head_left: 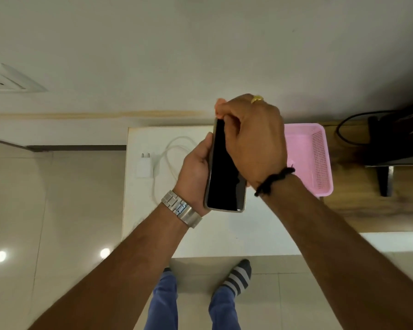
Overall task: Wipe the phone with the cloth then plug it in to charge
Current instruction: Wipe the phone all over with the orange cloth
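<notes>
Both hands hold the phone (225, 166) above the white table (224, 236): left hand (196, 169) grips its left edge from beneath, right hand (253, 141) curls over its top end, fingers closed. Its dark, glossy screen faces up, rimmed by a pale frame. Charger (144, 166) lies left of the phone.

Glossy black glass phone (225, 167), brushed metal watch band (181, 209), perforated pink plastic basket (317, 158), wood-grain shelf (372, 206)

— What sort of place is this?
— A home room, likely: glossy tiled floor (34, 210), wall socket (7, 79), white worktop (224, 234), pink plastic basket (320, 158) right of the fingers, socked feet (239, 277) below.
</notes>
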The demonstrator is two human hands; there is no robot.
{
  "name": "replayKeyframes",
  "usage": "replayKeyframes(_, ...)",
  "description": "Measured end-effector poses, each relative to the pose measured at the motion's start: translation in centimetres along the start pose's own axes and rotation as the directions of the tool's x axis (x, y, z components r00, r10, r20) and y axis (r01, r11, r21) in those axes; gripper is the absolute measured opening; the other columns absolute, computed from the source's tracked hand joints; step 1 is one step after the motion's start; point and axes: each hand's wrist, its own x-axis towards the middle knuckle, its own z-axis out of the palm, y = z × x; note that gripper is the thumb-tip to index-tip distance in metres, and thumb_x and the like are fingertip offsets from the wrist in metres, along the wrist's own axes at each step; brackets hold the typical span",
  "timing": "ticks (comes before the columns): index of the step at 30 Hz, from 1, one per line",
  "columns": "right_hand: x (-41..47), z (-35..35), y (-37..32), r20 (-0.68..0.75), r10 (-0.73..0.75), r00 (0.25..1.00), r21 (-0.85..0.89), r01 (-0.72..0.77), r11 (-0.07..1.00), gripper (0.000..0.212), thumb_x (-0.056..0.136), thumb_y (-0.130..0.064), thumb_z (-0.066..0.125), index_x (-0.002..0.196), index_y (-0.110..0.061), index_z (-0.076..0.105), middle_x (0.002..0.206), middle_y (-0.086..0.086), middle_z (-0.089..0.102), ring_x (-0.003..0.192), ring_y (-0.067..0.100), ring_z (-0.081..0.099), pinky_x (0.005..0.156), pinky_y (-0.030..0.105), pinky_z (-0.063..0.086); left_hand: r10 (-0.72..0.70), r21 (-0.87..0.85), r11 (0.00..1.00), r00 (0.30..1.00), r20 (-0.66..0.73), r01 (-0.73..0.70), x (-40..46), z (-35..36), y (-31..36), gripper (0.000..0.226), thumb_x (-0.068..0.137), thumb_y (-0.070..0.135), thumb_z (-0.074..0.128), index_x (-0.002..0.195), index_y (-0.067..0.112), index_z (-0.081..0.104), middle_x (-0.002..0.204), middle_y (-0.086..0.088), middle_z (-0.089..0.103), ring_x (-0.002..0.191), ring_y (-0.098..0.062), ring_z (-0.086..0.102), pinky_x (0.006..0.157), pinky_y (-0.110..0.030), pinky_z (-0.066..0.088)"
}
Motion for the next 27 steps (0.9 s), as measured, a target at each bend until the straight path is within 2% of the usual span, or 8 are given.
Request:
replayKeyframes(4, -4.3, 0.2, -2.6, 0.093, -0.041, 0.995, 0.018, 0.039, 0.999, 0.028, 0.091, -0.016, 0.045, 0.092, -0.014, 0.073, 0.095, 0.004, 0.073, 0.082, 0.024, 0.066, 0.073, 0.036, 0.056, 0.056, 0.017, 0.998, 0.998, 0.005, -0.056, -0.1, -0.3, 1.1, 0.050, 0.102, 0.052, 0.046, 0.104, 0.019, 0.083, 0.105, -0.004, 0.078, 0.101, -0.021, 0.075, 0.090, -0.035, 0.059)
replayKeyframes(8, -1.2, 0.4, -1.2, 0.048, -0.050, 0.998, 0.005, 0.050, 0.999, 0.026, 0.092, -0.009, 0.050, 0.099, -0.012, 0.074, 0.105, 0.004, 0.073, 0.098, 0.024, 0.067, 0.081, 0.038, 0.054, 0.007, 0.005, 1.000, 1.000, 0.013, -0.007, -0.2, -0.5, -0.3, 0.045, 0.102, 0.052, 0.049, 0.106, 0.021, 0.081, 0.111, -0.005, 0.076, 0.106, -0.023, 0.071, 0.095, -0.036, 0.054)
replayKeyframes(12, 0.0, -0.1, 1.0, 0.052, -0.051, 0.997, -0.050, 0.054, 0.997, 0.024, 0.097, -0.007, 0.051, 0.099, -0.008, 0.075, 0.100, 0.007, 0.074, 0.095, 0.026, 0.067, 0.086, 0.037, 0.051, 0.006, -0.020, 1.000, 0.997, 0.076, -0.005, -0.8, -1.5, 1.0, 0.055, 0.103, 0.059, 0.041, 0.113, 0.019, 0.079, 0.103, -0.009, 0.079, 0.084, -0.028, 0.076, 0.079, -0.044, 0.063)
replayKeyframes(15, -1.4, -1.4, 2.5, 0.011, 0.008, 1.000, 0.002, -0.008, 1.000, 0.022, 0.100, -0.008, 0.055, 0.099, -0.009, 0.077, 0.098, 0.007, 0.075, 0.092, 0.024, 0.068, 0.086, 0.032, 0.051, -0.005, 0.000, 1.000, 0.997, 0.079, 0.005, -1.1, -1.5, 1.5, 0.060, 0.105, 0.061, 0.035, 0.122, 0.017, 0.071, 0.104, -0.011, 0.076, 0.077, -0.030, 0.074, 0.075, -0.046, 0.064)
replayKeyframes(18, -1.3, -0.4, 0.2, -0.004, -0.044, 0.999, 0.008, 0.044, 0.999, 0.025, 0.098, -0.011, 0.052, 0.095, -0.008, 0.077, 0.095, 0.008, 0.074, 0.089, 0.026, 0.068, 0.083, 0.038, 0.052, -0.030, 0.003, 1.000, 0.998, 0.055, 0.030, -1.1, -0.3, 0.5, 0.051, 0.101, 0.056, 0.043, 0.107, 0.019, 0.078, 0.100, -0.007, 0.077, 0.088, -0.025, 0.073, 0.083, -0.040, 0.060)
replayKeyframes(21, -1.1, 0.2, -1.2, 0.097, -0.115, 0.989, 0.032, 0.113, 0.993, 0.036, 0.098, -0.020, 0.042, 0.098, -0.008, 0.076, 0.103, 0.007, 0.075, 0.096, 0.026, 0.068, 0.087, 0.040, 0.053, -0.023, -0.057, 0.998, 0.995, 0.095, 0.028, -1.1, -0.6, 0.4, 0.045, 0.096, 0.051, 0.050, 0.103, 0.019, 0.081, 0.103, -0.006, 0.079, 0.095, -0.024, 0.075, 0.087, -0.037, 0.061)
replayKeyframes(24, -1.5, -1.0, 1.3, 0.039, -0.040, 0.998, 0.040, 0.038, 0.998, 0.027, 0.101, -0.014, 0.051, 0.100, -0.007, 0.077, 0.101, 0.009, 0.075, 0.094, 0.027, 0.068, 0.087, 0.038, 0.052, -0.039, -0.037, 0.998, 0.994, 0.105, 0.043, -1.3, -1.6, 1.3, 0.056, 0.103, 0.059, 0.039, 0.111, 0.017, 0.076, 0.098, -0.009, 0.078, 0.078, -0.030, 0.075, 0.072, -0.043, 0.064)
replayKeyframes(27, -2.1, -0.9, 1.1, -0.005, 0.019, 1.000, 0.043, -0.019, 0.999, 0.026, 0.101, -0.013, 0.050, 0.100, -0.009, 0.077, 0.101, 0.006, 0.075, 0.095, 0.025, 0.068, 0.086, 0.036, 0.052, -0.041, 0.001, 0.999, 0.998, 0.053, 0.041, -1.3, -0.9, 1.3, 0.055, 0.103, 0.059, 0.038, 0.112, 0.019, 0.074, 0.102, -0.008, 0.076, 0.083, -0.028, 0.073, 0.078, -0.043, 0.062)
